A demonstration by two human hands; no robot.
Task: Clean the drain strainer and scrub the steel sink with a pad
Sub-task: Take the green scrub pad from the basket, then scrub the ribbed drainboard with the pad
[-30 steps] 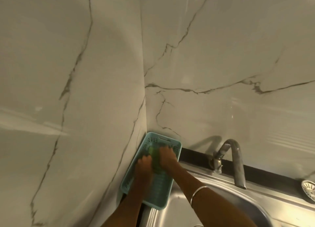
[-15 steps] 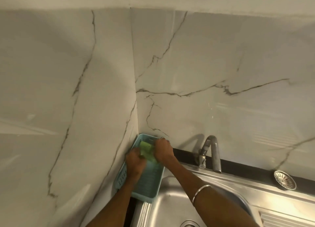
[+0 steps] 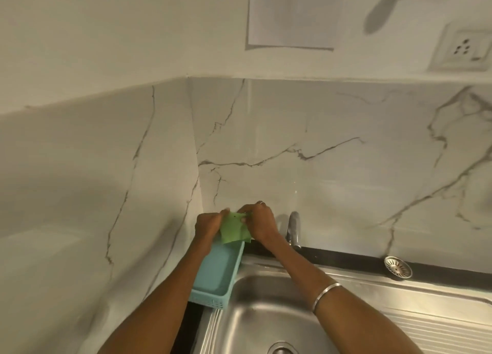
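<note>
Now both hands pinch a thin green scrub pad (image 3: 234,230) above a light-blue plastic basket (image 3: 217,276): left hand (image 3: 209,224) on its left edge, right hand (image 3: 259,223) on top-right. Round steel drain strainer (image 3: 397,266) sits on the black ledge behind the steel sink (image 3: 269,308), w/ no legible writing anywhere.

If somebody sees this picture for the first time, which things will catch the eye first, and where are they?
First the green pad, held up between the left hand and the right hand in the wall corner, just above a blue basket. Next the steel sink at the bottom, with the tap behind it. The strainer lies apart on the dark ledge to the right.
</note>
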